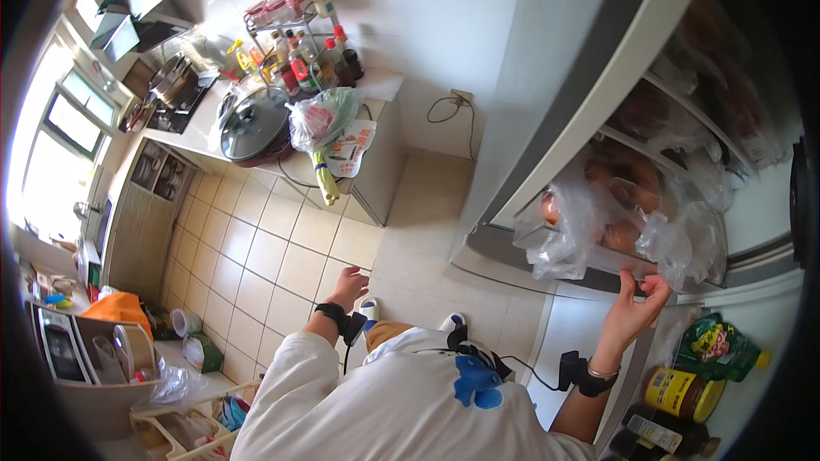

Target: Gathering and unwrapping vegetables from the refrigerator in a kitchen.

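At the right, my right hand (635,307) is raised to the front edge of a clear refrigerator drawer (615,261), thumb and fingers at its rim; whether they grip it I cannot tell. Clear plastic bags (564,237) and round orange-brown items (621,235) fill the drawer, some bags hanging over its front. My left hand (350,287) hangs over the floor near the centre, fingers loosely curled and apart, holding nothing. Each wrist wears a black strap with a small device.
The refrigerator door stands open at the lower right, with jars and bottles (682,392) on its shelves. A counter at the upper left bears a lidded electric pan (255,125), a bagged item (323,116) and sauce bottles (301,67). Below left stands a plastic basket (157,419).
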Demonstrator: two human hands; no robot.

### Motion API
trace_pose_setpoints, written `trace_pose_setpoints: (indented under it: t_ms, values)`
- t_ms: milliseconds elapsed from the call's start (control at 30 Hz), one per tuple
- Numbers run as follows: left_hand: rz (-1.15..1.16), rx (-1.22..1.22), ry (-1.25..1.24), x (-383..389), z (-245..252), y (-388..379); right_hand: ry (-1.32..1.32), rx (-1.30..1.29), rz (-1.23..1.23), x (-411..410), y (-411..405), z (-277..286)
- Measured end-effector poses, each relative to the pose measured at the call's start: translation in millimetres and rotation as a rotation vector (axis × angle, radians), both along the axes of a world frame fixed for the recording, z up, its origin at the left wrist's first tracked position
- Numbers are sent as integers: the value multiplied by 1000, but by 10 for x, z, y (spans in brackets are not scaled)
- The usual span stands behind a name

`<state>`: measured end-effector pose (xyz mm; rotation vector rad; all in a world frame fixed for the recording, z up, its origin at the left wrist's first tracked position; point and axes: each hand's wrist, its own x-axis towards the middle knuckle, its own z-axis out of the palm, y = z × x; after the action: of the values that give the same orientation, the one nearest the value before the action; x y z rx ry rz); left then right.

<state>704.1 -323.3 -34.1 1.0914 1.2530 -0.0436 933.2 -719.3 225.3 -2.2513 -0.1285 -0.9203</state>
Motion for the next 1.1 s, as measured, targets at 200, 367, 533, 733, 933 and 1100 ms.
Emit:
trace_pose_setpoints:
  t_ms: [200,367,533,733,933,1100]
  values:
    - [44,-31,-6,-54,-9,-10,-13,-16,57,455,38,-55]
    - [67,2,-13,-154,-8,-37,-34,-46,147,892,244,-89]
    - [139,-7,-25,-313,22,-34,33,-130,89,1314,402,-56]
    - [212,-48,-100,-571,-69,-12,88,-155,104,1553,334,-102]
    - [179,-48,-38,-658,-96,17,-62,-109,141,1443,601,-49]
    - [95,-59,-42,-441,-137,58,122,85,290,860,289,-158]
